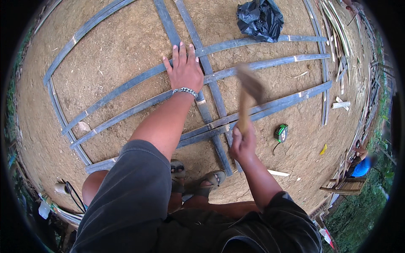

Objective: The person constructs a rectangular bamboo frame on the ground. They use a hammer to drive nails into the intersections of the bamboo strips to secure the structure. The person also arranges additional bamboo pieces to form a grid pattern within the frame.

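My left hand (184, 72) lies flat, fingers stretched out, on the crossing of dark grey bamboo slats (139, 81); a chain bracelet circles its wrist. The slats form a wide lattice on the ground. In my right hand (244, 143) is a hammer (243, 107), gripped by its wooden handle. Its dark head is raised above the slats to the right of my left hand and smeared by motion. Two long lengthwise slats (205, 63) run away from my feet under the cross slats. Whatever lies beneath my left palm is hidden.
A black plastic bag (260, 20) rests at the lattice's far side. On the bare earth to the right are a green and black tape measure (281, 133), wood offcuts (341, 104) and a pile of strips (336, 27). Another person in blue (361, 167) is at the far right.
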The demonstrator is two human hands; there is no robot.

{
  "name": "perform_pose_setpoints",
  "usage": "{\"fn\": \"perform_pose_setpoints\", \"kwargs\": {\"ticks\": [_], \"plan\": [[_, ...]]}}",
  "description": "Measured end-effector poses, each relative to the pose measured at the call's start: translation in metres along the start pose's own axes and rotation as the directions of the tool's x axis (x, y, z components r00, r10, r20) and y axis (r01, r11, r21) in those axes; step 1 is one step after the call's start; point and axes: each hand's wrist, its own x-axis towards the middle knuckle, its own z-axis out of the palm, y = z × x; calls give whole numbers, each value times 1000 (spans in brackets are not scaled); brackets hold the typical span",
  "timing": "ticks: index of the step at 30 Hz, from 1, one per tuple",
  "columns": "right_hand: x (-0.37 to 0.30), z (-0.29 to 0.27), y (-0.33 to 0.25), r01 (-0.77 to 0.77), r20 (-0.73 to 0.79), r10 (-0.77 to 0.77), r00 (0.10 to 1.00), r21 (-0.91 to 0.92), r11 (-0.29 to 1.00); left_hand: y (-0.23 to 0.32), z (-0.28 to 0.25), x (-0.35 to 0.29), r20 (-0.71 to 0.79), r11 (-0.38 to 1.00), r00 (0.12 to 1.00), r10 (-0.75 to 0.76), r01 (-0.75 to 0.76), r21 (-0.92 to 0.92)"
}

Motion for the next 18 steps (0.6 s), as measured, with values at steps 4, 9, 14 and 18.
{"fn": "perform_pose_setpoints", "kwargs": {"ticks": [4, 9, 14, 18], "plan": [[3, 0, -3, -200, 57, 203, 978, -41, 979, -2, 1, -5, 27, 1000, 1000, -8, 8, 11], [8, -6, -21, 227, -222, -149, 964, 389, 893, -8, 6, -5, -29, 1000, 1000, -4, 5, 12], [-16, 30, 19, 42, -37, -38, 999, 121, 992, -1, 4, -2, -28, 1000, 1000, 7, -7, -4], [-6, 25, 6, -62, -98, 76, 992, 132, 989, -1, 3, 4, -44, 1000, 999, 16, -16, -2]]}}
